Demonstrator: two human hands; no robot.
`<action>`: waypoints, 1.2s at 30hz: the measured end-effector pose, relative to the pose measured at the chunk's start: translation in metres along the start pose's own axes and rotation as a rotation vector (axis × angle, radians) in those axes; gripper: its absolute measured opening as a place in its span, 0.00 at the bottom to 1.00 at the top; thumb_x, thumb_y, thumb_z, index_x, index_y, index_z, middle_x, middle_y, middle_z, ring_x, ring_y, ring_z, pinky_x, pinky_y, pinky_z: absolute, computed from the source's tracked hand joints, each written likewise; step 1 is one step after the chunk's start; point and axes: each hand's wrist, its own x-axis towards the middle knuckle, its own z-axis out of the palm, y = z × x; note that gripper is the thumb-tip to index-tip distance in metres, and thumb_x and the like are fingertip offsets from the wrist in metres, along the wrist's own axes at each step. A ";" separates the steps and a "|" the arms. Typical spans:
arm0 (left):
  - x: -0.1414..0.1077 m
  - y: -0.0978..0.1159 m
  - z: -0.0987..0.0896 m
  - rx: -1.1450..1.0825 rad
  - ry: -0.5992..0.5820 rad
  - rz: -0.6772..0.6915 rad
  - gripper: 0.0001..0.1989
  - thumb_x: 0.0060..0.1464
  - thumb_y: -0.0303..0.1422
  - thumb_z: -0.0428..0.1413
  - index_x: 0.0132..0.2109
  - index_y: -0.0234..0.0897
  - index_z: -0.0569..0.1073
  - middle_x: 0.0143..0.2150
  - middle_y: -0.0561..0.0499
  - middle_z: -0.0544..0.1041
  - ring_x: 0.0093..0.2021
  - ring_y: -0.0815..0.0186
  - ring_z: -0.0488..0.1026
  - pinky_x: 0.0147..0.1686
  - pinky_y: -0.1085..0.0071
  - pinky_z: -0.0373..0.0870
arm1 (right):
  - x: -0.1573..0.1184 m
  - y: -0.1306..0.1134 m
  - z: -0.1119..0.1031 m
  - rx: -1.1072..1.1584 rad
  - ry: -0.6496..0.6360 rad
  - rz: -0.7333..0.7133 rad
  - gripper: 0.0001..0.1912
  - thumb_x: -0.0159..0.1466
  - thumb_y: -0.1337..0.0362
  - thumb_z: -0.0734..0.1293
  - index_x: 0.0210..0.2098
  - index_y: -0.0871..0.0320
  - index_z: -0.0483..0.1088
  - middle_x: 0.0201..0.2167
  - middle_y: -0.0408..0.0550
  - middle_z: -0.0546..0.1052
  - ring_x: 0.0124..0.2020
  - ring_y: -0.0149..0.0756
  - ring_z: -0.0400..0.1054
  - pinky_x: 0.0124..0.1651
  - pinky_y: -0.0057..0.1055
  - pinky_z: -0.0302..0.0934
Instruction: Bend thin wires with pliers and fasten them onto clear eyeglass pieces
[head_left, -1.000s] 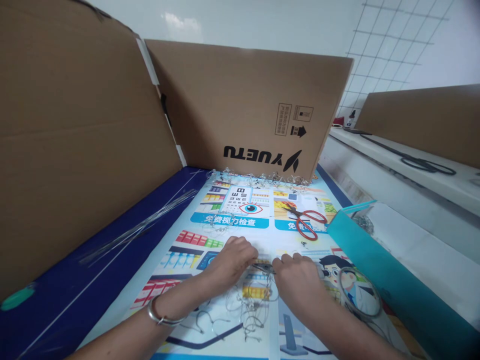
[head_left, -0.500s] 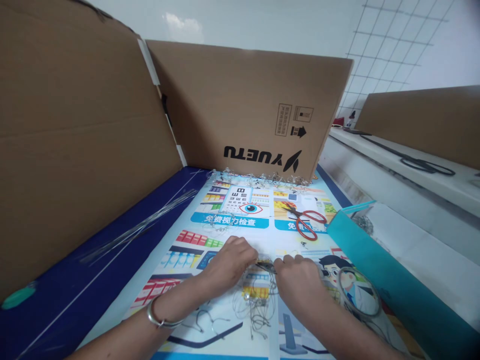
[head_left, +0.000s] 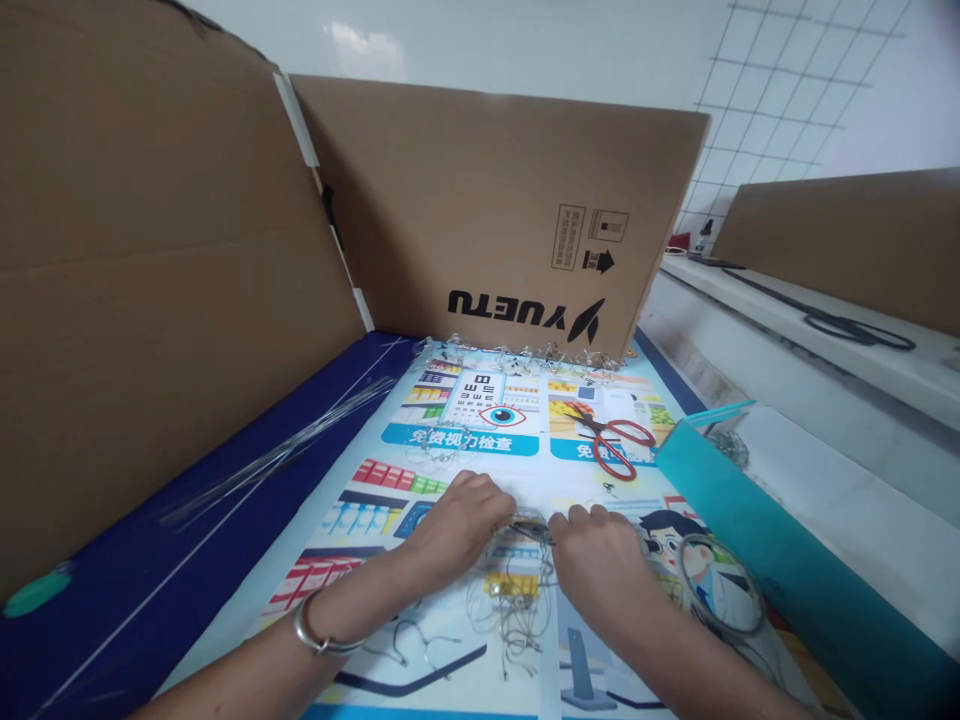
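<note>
My left hand [head_left: 469, 515], with a silver bangle on its wrist, is closed on one end of a thin silvery wire piece [head_left: 531, 527]. My right hand [head_left: 600, 560] is closed on the other end, a short gap away. Details of the piece between the fingertips are too fine to make out. Below it, a tangle of thin wire loops [head_left: 517, 620] hangs or lies over the printed sheet. Right of my right hand is a round coil of wire [head_left: 721, 588]. A loose bent wire [head_left: 424, 640] lies beyond my left forearm.
Red-handled scissors [head_left: 619, 445] lie ahead on the printed sheet [head_left: 517, 480]. A teal-edged box [head_left: 795, 540] flanks the right side. Cardboard panels [head_left: 495, 200] stand behind and left. Small wire pieces [head_left: 525, 358] line the back; long straight wires [head_left: 285, 450] lie left.
</note>
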 end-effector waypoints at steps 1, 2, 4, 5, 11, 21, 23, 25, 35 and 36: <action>0.000 0.000 0.000 -0.004 -0.001 0.002 0.07 0.57 0.26 0.46 0.32 0.36 0.65 0.29 0.51 0.67 0.34 0.64 0.61 0.37 0.67 0.55 | 0.000 0.000 0.001 0.004 0.010 -0.006 0.06 0.55 0.73 0.62 0.30 0.58 0.68 0.27 0.49 0.71 0.31 0.41 0.64 0.28 0.32 0.47; 0.000 -0.001 0.000 -0.011 -0.001 0.004 0.07 0.57 0.26 0.46 0.32 0.36 0.65 0.29 0.51 0.67 0.34 0.64 0.61 0.37 0.67 0.55 | 0.000 0.001 0.002 0.007 0.021 -0.011 0.06 0.55 0.72 0.62 0.30 0.58 0.68 0.28 0.49 0.71 0.31 0.40 0.64 0.29 0.32 0.46; 0.001 -0.002 -0.001 -0.035 0.001 0.013 0.07 0.58 0.26 0.45 0.33 0.37 0.65 0.29 0.52 0.67 0.34 0.64 0.61 0.37 0.67 0.55 | 0.000 0.001 0.003 0.009 0.036 -0.018 0.05 0.55 0.72 0.62 0.30 0.57 0.68 0.28 0.49 0.71 0.31 0.40 0.64 0.29 0.32 0.46; 0.001 -0.002 0.000 -0.053 0.003 0.017 0.07 0.58 0.26 0.45 0.33 0.37 0.65 0.30 0.52 0.67 0.34 0.64 0.61 0.37 0.67 0.55 | 0.000 0.001 0.003 0.006 0.039 -0.017 0.05 0.56 0.72 0.62 0.30 0.57 0.68 0.28 0.49 0.71 0.31 0.40 0.64 0.30 0.32 0.46; 0.002 -0.004 0.003 -0.198 0.026 0.019 0.07 0.60 0.28 0.43 0.35 0.37 0.64 0.30 0.53 0.67 0.34 0.66 0.62 0.38 0.68 0.55 | 0.000 0.001 0.003 -0.018 0.044 -0.028 0.05 0.56 0.72 0.62 0.30 0.57 0.68 0.28 0.48 0.71 0.31 0.40 0.63 0.30 0.32 0.45; 0.004 -0.004 0.003 -0.339 0.050 -0.040 0.09 0.61 0.31 0.42 0.33 0.36 0.63 0.29 0.54 0.68 0.32 0.68 0.63 0.36 0.70 0.56 | 0.001 0.003 0.004 -0.060 0.097 -0.079 0.05 0.55 0.72 0.63 0.31 0.57 0.68 0.27 0.48 0.70 0.31 0.40 0.61 0.31 0.34 0.44; 0.004 -0.004 0.003 -0.327 0.048 -0.030 0.09 0.61 0.31 0.43 0.34 0.36 0.63 0.29 0.54 0.68 0.32 0.68 0.63 0.37 0.70 0.56 | 0.001 0.004 0.003 -0.080 0.120 -0.105 0.05 0.55 0.72 0.63 0.31 0.58 0.68 0.27 0.49 0.70 0.31 0.41 0.61 0.31 0.34 0.44; 0.004 -0.004 0.003 -0.297 0.042 -0.018 0.08 0.61 0.30 0.43 0.34 0.36 0.63 0.30 0.54 0.68 0.32 0.67 0.63 0.37 0.69 0.56 | 0.002 0.004 0.003 -0.093 0.137 -0.127 0.05 0.55 0.72 0.63 0.32 0.58 0.68 0.28 0.49 0.69 0.31 0.41 0.61 0.32 0.35 0.44; 0.003 0.001 -0.003 -0.099 -0.029 -0.029 0.08 0.59 0.27 0.44 0.32 0.36 0.64 0.28 0.54 0.68 0.32 0.66 0.65 0.36 0.68 0.56 | 0.002 0.002 0.006 -0.094 0.133 -0.079 0.05 0.55 0.72 0.64 0.32 0.58 0.68 0.28 0.49 0.69 0.32 0.40 0.60 0.33 0.35 0.44; 0.004 0.001 -0.003 -0.092 -0.030 -0.031 0.08 0.59 0.27 0.44 0.32 0.36 0.64 0.28 0.54 0.68 0.32 0.66 0.65 0.36 0.68 0.56 | 0.001 0.003 0.005 -0.094 0.135 -0.076 0.05 0.55 0.72 0.64 0.32 0.58 0.68 0.28 0.49 0.69 0.32 0.40 0.60 0.33 0.35 0.44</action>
